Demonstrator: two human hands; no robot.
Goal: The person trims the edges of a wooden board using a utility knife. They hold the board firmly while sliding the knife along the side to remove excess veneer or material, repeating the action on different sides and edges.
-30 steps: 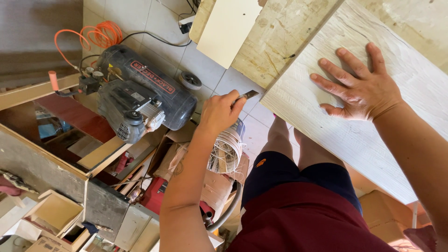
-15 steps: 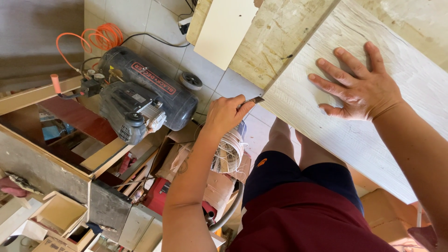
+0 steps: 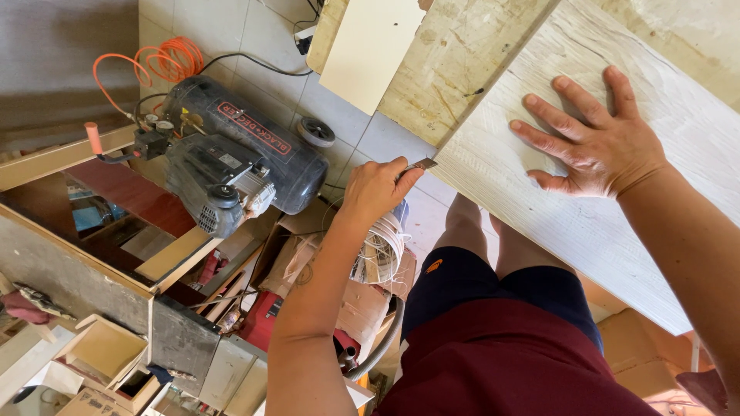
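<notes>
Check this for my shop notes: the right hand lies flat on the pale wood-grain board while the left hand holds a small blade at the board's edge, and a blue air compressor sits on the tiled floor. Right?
Nearly. The head view shows the right hand flat on the pale wood-grain board and the left hand holding a small blade at its edge, but the air compressor on the tiled floor is black, not blue.

Left hand [image 3: 375, 187] clenched, right hand [image 3: 597, 145] splayed flat

Right hand [image 3: 597, 150] flat on board [image 3: 539, 208]; left hand [image 3: 374, 189] at board edge; compressor [image 3: 231, 166] left, on floor.
</notes>
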